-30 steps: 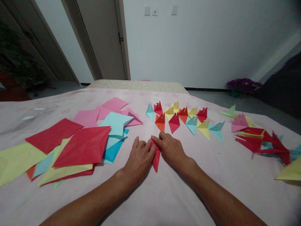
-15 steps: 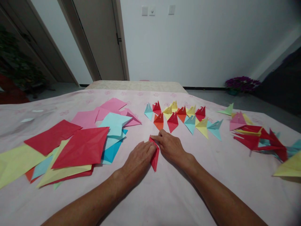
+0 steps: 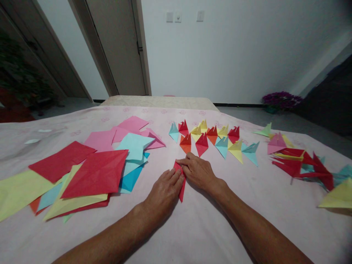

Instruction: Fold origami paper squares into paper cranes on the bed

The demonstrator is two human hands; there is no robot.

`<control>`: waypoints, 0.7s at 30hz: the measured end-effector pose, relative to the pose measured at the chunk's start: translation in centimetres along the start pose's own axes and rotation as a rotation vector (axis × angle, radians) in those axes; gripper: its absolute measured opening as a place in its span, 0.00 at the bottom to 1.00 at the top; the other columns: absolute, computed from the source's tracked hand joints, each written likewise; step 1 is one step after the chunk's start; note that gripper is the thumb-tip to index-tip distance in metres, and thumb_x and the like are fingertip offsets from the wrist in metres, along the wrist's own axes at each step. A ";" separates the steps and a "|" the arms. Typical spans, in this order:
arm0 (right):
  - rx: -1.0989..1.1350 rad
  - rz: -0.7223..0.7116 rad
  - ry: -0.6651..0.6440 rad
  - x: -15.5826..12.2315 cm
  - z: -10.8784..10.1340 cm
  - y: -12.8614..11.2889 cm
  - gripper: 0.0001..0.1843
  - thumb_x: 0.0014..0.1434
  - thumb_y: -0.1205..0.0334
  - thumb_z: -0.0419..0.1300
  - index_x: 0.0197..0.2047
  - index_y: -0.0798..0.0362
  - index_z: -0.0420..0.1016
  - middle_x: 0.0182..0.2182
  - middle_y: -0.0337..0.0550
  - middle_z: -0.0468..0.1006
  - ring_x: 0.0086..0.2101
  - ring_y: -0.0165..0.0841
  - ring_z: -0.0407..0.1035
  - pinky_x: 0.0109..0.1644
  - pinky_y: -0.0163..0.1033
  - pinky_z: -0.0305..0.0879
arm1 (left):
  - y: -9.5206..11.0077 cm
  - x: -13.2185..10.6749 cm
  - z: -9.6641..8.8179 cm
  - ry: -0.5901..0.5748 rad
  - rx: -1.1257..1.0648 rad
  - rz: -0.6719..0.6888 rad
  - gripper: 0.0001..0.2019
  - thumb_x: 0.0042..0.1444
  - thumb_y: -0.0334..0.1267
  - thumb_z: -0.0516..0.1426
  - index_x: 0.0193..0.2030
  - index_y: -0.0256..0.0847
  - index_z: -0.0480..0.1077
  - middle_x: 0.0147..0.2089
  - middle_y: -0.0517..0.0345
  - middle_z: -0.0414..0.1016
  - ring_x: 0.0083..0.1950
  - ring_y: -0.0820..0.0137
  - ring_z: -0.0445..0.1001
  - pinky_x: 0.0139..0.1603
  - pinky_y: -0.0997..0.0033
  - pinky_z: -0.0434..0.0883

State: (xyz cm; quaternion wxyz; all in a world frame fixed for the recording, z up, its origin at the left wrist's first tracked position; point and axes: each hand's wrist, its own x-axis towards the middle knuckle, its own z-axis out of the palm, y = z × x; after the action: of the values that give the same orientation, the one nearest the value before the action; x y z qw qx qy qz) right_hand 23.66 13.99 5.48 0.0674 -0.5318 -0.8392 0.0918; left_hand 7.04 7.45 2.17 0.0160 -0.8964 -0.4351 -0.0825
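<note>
A narrow red folded paper (image 3: 182, 192) lies on the cloth in front of me, its pointed lower end showing below my fingers. My left hand (image 3: 164, 191) presses it down from the left, fingers close together over its middle. From the right, my right hand (image 3: 198, 171) has bent fingers on its upper part, the index fingertip near the top point. Its middle is partly covered by both hands. Just beyond stand finished paper cranes, among them an orange crane (image 3: 186, 143), a red crane (image 3: 202, 144) and a light blue crane (image 3: 222, 146).
Loose paper squares, with a red sheet (image 3: 95, 174) on top and pink sheets (image 3: 100, 140) behind, spread over the left side. More folded paper pieces (image 3: 288, 167) pile up at the right. A pale flowered cloth (image 3: 154, 234) covers the table.
My left hand's fingers have shifted slightly up and right over the red folded paper. My right hand stays nearly in place at its top.
</note>
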 end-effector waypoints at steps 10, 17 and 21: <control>0.213 0.145 0.083 1.6 1.2 -0.3 0.10 0.62 0.49 0.60 0.41 0.43 0.79 0.39 0.34 0.81 0.41 0.32 0.73 0.40 0.36 0.59 | 0.5 0.2 -0.2 -0.019 -0.008 0.002 0.24 0.60 0.24 0.49 0.63 0.28 0.62 0.65 0.36 0.66 0.66 0.55 0.65 0.67 0.51 0.60; 0.146 0.274 0.066 3.0 1.6 -0.6 0.16 0.61 0.43 0.58 0.38 0.46 0.74 0.36 0.37 0.80 0.38 0.35 0.73 0.37 0.38 0.55 | 0.3 -0.4 0.6 -0.033 0.057 0.047 0.25 0.61 0.25 0.47 0.66 0.28 0.58 0.67 0.36 0.62 0.68 0.53 0.61 0.67 0.50 0.59; 0.133 0.302 0.068 3.5 1.9 -0.6 0.17 0.61 0.42 0.57 0.38 0.46 0.73 0.37 0.38 0.80 0.39 0.37 0.72 0.39 0.39 0.56 | 0.4 -0.8 0.7 -0.018 0.075 0.050 0.26 0.62 0.26 0.47 0.68 0.30 0.56 0.68 0.37 0.61 0.68 0.53 0.61 0.67 0.49 0.59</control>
State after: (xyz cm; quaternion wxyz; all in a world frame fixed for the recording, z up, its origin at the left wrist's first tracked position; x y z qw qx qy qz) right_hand 21.27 16.78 3.78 0.1164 -0.6490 -0.7390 0.1382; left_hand 7.01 6.64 1.37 0.0477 -0.9065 -0.4154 -0.0578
